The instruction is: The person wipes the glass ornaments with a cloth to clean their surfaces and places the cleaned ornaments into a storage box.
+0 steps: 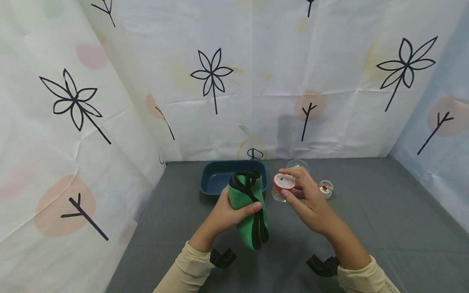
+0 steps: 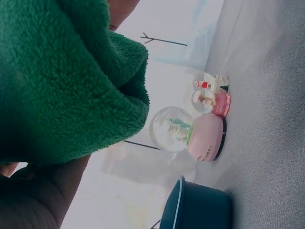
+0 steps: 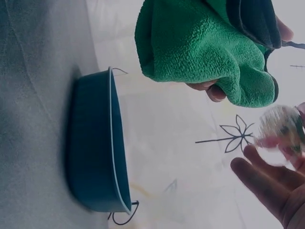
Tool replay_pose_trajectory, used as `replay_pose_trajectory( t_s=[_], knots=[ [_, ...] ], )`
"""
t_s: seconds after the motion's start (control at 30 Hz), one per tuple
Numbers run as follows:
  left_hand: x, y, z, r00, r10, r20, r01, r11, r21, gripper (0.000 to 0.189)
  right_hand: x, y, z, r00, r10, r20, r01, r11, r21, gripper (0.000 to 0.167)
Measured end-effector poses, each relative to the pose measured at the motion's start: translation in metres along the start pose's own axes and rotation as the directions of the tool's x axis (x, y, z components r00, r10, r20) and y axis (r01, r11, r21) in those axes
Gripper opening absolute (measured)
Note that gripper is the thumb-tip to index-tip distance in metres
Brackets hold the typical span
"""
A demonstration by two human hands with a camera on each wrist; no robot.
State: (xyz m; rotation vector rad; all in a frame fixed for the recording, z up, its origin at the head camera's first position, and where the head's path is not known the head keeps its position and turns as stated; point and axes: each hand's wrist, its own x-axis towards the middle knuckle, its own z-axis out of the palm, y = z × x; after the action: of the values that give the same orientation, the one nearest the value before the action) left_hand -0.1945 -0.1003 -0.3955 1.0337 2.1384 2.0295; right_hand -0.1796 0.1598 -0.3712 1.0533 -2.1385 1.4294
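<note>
In my left hand (image 1: 227, 211) I grip a folded green cloth (image 1: 243, 199) with black edging, thumb across its front. My right hand (image 1: 311, 199) pinches a small snow globe (image 1: 284, 182) by its pink base, tilted so the underside faces the head camera and the clear dome points down and away. In the right wrist view its dome (image 3: 279, 125) is close beside the cloth (image 3: 205, 52), with a small gap between them. The left wrist view has the fluffy green cloth (image 2: 71, 90) filling its upper left.
A blue rectangular basin (image 1: 234, 162) stands behind the cloth. Beyond my right hand are a larger snow globe with a pink base (image 2: 207, 138), a small pink-based one (image 2: 221, 104), and a small white-based one (image 1: 325, 188) with red inside. Printed fabric (image 1: 256, 122) hangs around the grey table.
</note>
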Motion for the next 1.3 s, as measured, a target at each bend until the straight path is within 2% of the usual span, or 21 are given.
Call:
replay_pose_trajectory(
  t_s=[0.17, 0.33, 0.43, 0.57, 0.8, 0.97, 1.17, 1.3],
  knots=[
    [0.0, 0.001, 0.0, 1.0, -0.012, 0.005, 0.012, 1.0, 0.003, 0.034, -0.001, 0.003, 0.003, 0.999, 0.037, -0.035, -0.036, 0.998, 0.045, 0.059],
    [0.0, 0.001, -0.001, 0.999, -0.032, 0.007, 0.032, 0.999, 0.01, 0.037, 0.0, 0.002, 0.004, 0.997, 0.036, -0.071, -0.039, 0.998, -0.043, 0.07],
    [0.0, 0.0, -0.001, 0.999, -0.036, 0.016, 0.036, 0.999, 0.007, 0.039, 0.001, 0.004, 0.004, 0.998, -0.007, -0.063, 0.001, 0.995, -0.101, 0.061],
    [0.0, -0.001, -0.001, 0.998, -0.047, 0.03, 0.047, 0.999, -0.005, 0.043, 0.001, 0.007, 0.006, 0.996, -0.085, -0.033, 0.081, 0.991, -0.109, 0.05],
    [0.001, -0.003, 0.0, 0.993, -0.114, 0.026, 0.114, 0.993, 0.016, 0.051, 0.002, 0.008, 0.009, 0.98, -0.199, -0.014, 0.197, 0.977, -0.078, 0.055],
    [0.001, -0.003, 0.001, 0.991, -0.131, 0.021, 0.131, 0.991, 0.024, 0.053, 0.002, 0.008, 0.011, 0.979, -0.203, -0.006, 0.202, 0.974, -0.1, 0.052],
    [0.001, -0.003, 0.002, 0.988, -0.146, 0.041, 0.145, 0.989, 0.03, 0.058, 0.001, 0.005, 0.012, 0.989, -0.148, -0.004, 0.146, 0.982, -0.116, 0.051],
    [0.001, -0.003, 0.002, 0.989, -0.143, 0.038, 0.142, 0.989, 0.03, 0.058, 0.001, 0.004, 0.014, 0.987, -0.157, -0.018, 0.153, 0.977, -0.152, 0.052]
  ],
)
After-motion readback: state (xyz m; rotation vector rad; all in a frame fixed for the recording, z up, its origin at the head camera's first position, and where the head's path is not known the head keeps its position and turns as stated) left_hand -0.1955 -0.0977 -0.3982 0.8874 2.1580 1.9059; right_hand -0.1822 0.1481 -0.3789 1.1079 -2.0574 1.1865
